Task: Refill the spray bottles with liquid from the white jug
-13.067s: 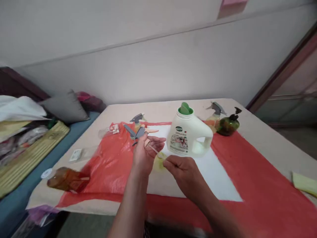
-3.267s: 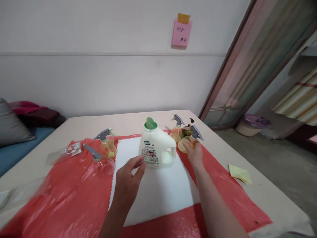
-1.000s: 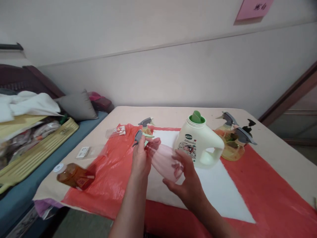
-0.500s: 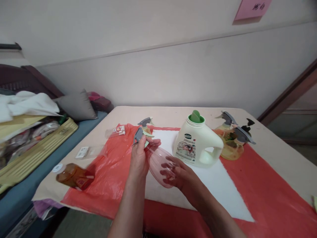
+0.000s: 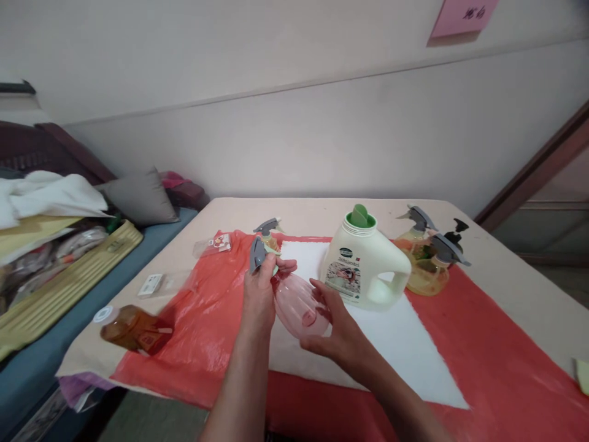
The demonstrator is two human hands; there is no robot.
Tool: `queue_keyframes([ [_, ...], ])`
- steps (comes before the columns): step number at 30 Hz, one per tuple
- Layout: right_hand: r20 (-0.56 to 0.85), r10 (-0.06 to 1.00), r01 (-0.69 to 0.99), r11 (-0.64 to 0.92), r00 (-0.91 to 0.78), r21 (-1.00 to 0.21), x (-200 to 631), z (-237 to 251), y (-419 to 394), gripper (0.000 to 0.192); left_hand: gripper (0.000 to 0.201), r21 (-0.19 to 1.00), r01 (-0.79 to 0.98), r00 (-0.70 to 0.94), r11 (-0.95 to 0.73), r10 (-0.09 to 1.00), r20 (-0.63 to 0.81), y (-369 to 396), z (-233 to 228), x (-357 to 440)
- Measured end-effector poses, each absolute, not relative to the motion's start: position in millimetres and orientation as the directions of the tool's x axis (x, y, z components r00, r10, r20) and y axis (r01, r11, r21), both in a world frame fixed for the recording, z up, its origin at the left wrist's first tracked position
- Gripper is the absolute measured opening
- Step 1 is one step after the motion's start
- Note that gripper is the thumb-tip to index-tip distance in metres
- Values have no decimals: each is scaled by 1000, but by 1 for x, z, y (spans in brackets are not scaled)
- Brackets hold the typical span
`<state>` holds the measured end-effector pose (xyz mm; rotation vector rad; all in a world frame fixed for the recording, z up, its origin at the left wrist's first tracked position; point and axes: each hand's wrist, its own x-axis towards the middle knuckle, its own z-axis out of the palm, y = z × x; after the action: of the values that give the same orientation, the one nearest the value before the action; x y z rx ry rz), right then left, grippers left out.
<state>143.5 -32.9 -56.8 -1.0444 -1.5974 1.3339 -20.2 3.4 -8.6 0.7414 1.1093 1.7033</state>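
I hold a clear pink spray bottle (image 5: 299,304) tilted above the table, between both hands. My left hand (image 5: 260,294) grips its grey trigger head (image 5: 256,254) at the neck. My right hand (image 5: 334,328) cups the rounded body from below and the right. Behind the bottle a white detergent jug (image 5: 363,264) with a green cap stands on a white cloth (image 5: 396,331).
Two yellow spray bottles (image 5: 426,261) and a dark pump bottle stand at the far right of the red plastic sheet (image 5: 207,325). Another small spray bottle (image 5: 268,232) stands behind my left hand. An amber bottle (image 5: 131,325) lies near the table's left edge. A bed with clutter is at left.
My hands have turned the pink bottle, and the trigger head now points more upright. My right hand shifted its grip around the body. The view moved slightly.
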Motion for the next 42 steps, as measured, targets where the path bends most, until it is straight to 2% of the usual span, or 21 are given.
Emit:
queue_keyframes([
  [3,-53,889,-126,-123,-455,-984,154,-53,-28,76,30,912,-394,-306,-110,952,-17,-1,-3,-17],
  [5,-57,867,-193,-173,-495,-966,159,-49,-24,64,30,905,-419,-238,-71,971,-34,-5,1,-13],
  [8,-50,825,-185,-185,-563,-965,161,-42,-22,66,28,916,-401,-155,-12,986,-55,-11,6,-8],
  [12,-76,847,-56,-124,-526,-991,157,-34,-26,75,28,920,-391,-149,-10,988,-52,-13,8,-6],
  [15,-70,908,138,-13,-414,-990,155,-30,-30,74,29,913,-406,-189,-38,981,-43,-10,3,-6],
  [18,53,952,341,160,-303,-926,151,-31,-33,72,27,918,-393,-234,-53,971,-44,-6,-3,-5],
  [21,247,933,500,349,-260,-793,148,-39,-33,70,26,892,-439,-305,-105,951,-38,-1,-7,-7],
  [23,295,922,562,387,-251,-731,147,-45,-33,69,27,837,-521,-356,-168,934,-34,5,-7,-14],
  [25,256,936,569,351,-243,-744,147,-52,-33,69,28,776,-589,-416,-227,908,-51,9,-6,-27],
  [29,24,976,518,136,-218,-845,147,-62,-31,66,30,687,-661,-541,-301,826,-159,14,-2,-57],
  [32,-100,981,527,3,-168,-850,144,-68,-30,58,30,657,-664,-608,-357,769,-197,13,1,-68],
  [35,-106,987,532,-28,-117,-846,139,-76,-28,53,29,648,-663,-624,-375,755,-202,12,3,-69],
  [39,-111,987,477,-43,-115,-878,132,-95,-24,66,30,647,-675,-599,-354,775,-201,11,3,-66],
  [42,-156,979,456,-79,-133,-886,133,-111,-19,69,26,651,-679,-582,-339,789,-196,11,2,-66],
])
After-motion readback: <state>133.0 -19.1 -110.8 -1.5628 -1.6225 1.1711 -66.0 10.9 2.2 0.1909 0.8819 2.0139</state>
